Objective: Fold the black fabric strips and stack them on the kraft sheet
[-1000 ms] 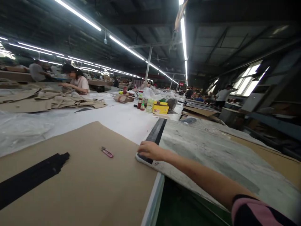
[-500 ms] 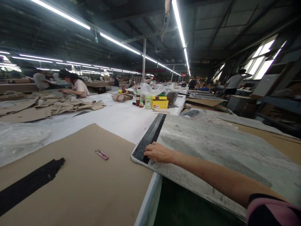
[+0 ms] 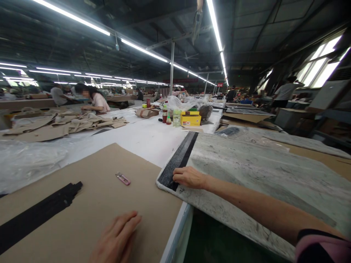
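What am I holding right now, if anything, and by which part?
The right hand touches the dark strip near its closer end; a hold can't be confirmed. The left hand shows nothing held.

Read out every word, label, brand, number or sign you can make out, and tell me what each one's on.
No text is legible.
Red sign: pale characters, too small to read.
Red banner at the back: too blurred.
Yellow box: print too small.
Pale board by the right hand: dark marks, no readable word.
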`<action>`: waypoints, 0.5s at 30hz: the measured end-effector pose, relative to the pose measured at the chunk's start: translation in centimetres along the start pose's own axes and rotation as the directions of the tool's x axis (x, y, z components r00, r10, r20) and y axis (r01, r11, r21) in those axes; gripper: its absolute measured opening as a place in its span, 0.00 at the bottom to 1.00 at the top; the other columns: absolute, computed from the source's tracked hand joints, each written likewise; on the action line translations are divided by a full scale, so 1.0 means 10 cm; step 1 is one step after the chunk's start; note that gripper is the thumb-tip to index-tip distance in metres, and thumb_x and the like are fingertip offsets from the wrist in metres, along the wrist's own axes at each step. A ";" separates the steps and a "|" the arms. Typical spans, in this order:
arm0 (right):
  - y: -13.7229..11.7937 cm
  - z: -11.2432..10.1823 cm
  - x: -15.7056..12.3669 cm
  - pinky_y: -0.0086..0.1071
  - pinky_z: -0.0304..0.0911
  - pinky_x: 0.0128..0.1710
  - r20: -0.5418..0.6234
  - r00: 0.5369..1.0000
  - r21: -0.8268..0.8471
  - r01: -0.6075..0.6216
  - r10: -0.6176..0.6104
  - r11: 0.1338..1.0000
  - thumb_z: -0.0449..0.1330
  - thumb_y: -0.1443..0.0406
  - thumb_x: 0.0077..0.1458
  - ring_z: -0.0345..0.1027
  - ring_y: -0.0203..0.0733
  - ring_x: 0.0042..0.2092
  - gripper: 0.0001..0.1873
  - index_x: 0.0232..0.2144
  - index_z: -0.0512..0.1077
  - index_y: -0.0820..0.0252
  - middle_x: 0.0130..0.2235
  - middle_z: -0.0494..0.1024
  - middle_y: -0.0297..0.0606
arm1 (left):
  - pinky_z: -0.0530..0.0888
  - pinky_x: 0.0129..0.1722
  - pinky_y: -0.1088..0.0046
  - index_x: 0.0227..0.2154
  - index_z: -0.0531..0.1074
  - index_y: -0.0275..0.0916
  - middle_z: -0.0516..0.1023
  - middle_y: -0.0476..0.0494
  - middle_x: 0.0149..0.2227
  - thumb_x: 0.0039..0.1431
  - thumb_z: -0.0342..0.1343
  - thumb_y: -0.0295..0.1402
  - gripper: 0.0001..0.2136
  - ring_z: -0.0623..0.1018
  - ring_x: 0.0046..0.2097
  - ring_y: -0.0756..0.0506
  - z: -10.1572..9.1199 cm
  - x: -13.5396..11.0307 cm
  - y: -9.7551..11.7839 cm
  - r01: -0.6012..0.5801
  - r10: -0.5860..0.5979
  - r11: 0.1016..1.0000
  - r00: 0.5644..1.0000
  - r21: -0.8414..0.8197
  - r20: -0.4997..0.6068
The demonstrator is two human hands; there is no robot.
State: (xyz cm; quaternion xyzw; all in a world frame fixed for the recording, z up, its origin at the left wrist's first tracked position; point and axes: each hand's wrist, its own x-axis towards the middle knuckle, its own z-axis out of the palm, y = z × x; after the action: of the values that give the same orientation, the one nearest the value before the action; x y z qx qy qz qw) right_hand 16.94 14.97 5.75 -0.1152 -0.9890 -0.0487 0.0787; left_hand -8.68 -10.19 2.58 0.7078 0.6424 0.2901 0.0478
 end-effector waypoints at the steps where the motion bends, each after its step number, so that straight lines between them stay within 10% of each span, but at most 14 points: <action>1: -0.01 -0.01 -0.01 0.27 0.58 0.35 -0.013 1.000 0.004 -0.013 0.013 1.000 0.49 0.64 0.64 0.66 0.35 0.37 0.09 0.36 0.69 0.56 0.42 0.71 0.37 | 0.67 0.56 0.63 0.50 0.69 0.51 0.70 0.49 0.55 0.60 0.41 0.36 0.18 0.69 0.56 0.41 0.07 0.18 0.14 -0.022 0.026 0.999 0.997 -0.044 0.075; 6: -0.12 -0.02 -0.07 0.28 0.61 0.32 -0.112 0.993 0.017 -0.040 0.042 0.999 0.44 0.67 0.64 0.68 0.35 0.34 0.14 0.35 0.69 0.58 0.39 0.71 0.39 | 0.63 0.58 0.61 0.50 0.67 0.43 0.68 0.44 0.55 0.52 0.44 0.24 0.22 0.65 0.55 0.41 0.39 0.82 0.67 -0.070 0.099 0.989 0.967 -0.128 0.236; 11: -0.04 0.16 -0.14 0.32 0.66 0.38 -0.155 0.968 0.280 -0.148 0.197 0.948 0.42 0.64 0.64 0.70 0.39 0.38 0.15 0.37 0.69 0.53 0.43 0.71 0.39 | 0.67 0.51 0.54 0.48 0.68 0.45 0.70 0.41 0.52 0.52 0.48 0.30 0.19 0.68 0.52 0.38 0.66 0.99 0.59 -0.015 0.041 0.994 0.966 -0.104 0.256; 15: 0.32 0.12 -0.22 0.38 0.67 0.41 -0.293 0.752 0.646 -0.299 0.590 0.702 0.47 0.52 0.62 0.71 0.45 0.40 0.14 0.40 0.65 0.52 0.43 0.72 0.43 | 0.65 0.52 0.51 0.51 0.65 0.46 0.67 0.42 0.56 0.51 0.50 0.32 0.22 0.67 0.54 0.36 0.75 0.94 0.49 0.018 0.017 0.991 0.965 -0.132 0.262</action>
State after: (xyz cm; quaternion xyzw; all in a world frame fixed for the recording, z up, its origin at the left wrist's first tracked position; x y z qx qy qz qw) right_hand 19.64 17.69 4.42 -0.3147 -0.8448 0.2384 0.3611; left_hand -0.74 0.11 1.84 0.7349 0.6097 0.2361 0.1799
